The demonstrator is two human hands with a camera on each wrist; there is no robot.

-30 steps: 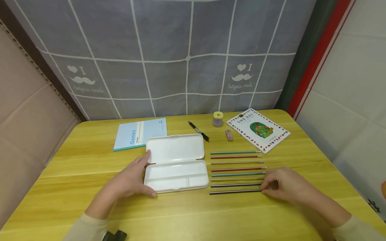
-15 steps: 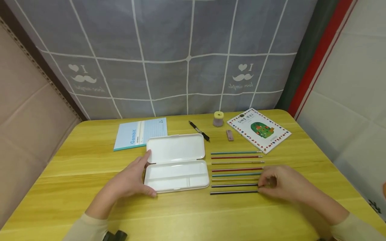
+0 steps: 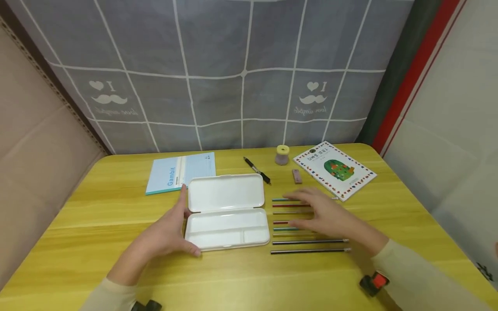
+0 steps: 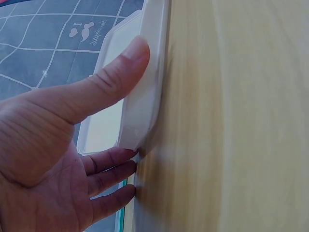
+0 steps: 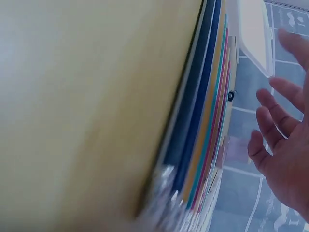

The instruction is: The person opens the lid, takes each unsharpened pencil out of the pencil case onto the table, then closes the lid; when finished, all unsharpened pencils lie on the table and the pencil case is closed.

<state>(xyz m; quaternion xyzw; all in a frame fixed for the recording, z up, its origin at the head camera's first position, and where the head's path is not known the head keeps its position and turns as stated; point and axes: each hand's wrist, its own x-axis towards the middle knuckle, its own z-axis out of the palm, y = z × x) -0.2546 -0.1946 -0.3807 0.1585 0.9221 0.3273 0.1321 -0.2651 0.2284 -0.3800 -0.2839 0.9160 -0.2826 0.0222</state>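
Observation:
A white pencil case [image 3: 227,193] lies open and flat on the table, its tray divided into compartments with nothing in them. My left hand [image 3: 165,233] rests at its left end, thumb along the front wall and fingers fairly straight by the side, as the left wrist view also shows. To the right of the case, several pencils [image 3: 307,251] lie in parallel rows: black, green, red and yellowish. Over the farther rows is my right hand [image 3: 324,216], fingers spread and holding nothing, hiding parts of those pencils. In the right wrist view, pencil ends [image 5: 181,140] are seen close up.
Behind the case are a blue notebook [image 3: 163,175] and a black pen [image 3: 254,168]. A yellow-topped sharpener [image 3: 282,155], a small pinkish eraser [image 3: 297,176] and a white picture booklet [image 3: 350,183] lie toward the back right. A grey patterned curtain [image 3: 218,103] hangs beyond the table.
My right hand has left the right ends of the black pencils and moved left and farther back over the other pencils, its fingers spreading. My left hand has stayed by the case, its index finger straightening.

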